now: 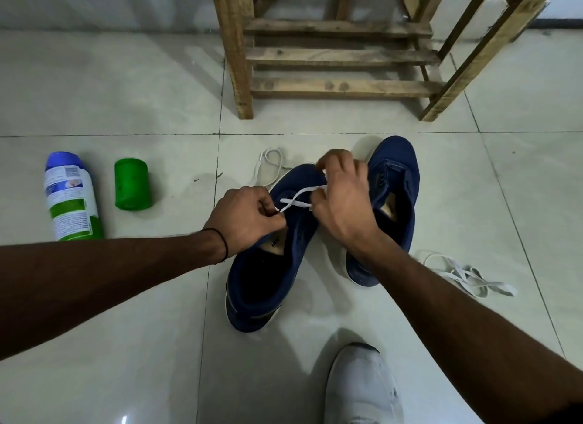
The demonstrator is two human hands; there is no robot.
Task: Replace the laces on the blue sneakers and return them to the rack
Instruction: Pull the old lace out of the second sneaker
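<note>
Lacing of the first shoe, head view. Your left hand (pixel 249 218) has its fingers curled, with thumb and forefinger pinching one end of the white lace (pixel 299 199). Your right hand (pixel 344 199) pinches the other run of the lace just right of the crossing, its remaining fingers bent. The lace makes a single cross over the throat of the left sneaker (pixel 268 281), which lies on the tiled floor in the middle of the scene, touching the right sneaker (pixel 397 171), which is unlaced.

Orientation: the left sneaker's long axis runs near to far and leans slightly right; the heel is nearest you and the toe points toward the wooden rack (pixel 340 56). The right sneaker lies roughly parallel.

Hazards, as judged from here: neither hand pins the shoe, so a firm pull may drag or roll it. The flat lace may twist at the crossing. Unequal pulls would leave the ends uneven, and a slack pinch could let an end slip back through its eyelet. The loose laces far left (pixel 269 166) and near right (pixel 463 277) could be confused with the working one.
</note>
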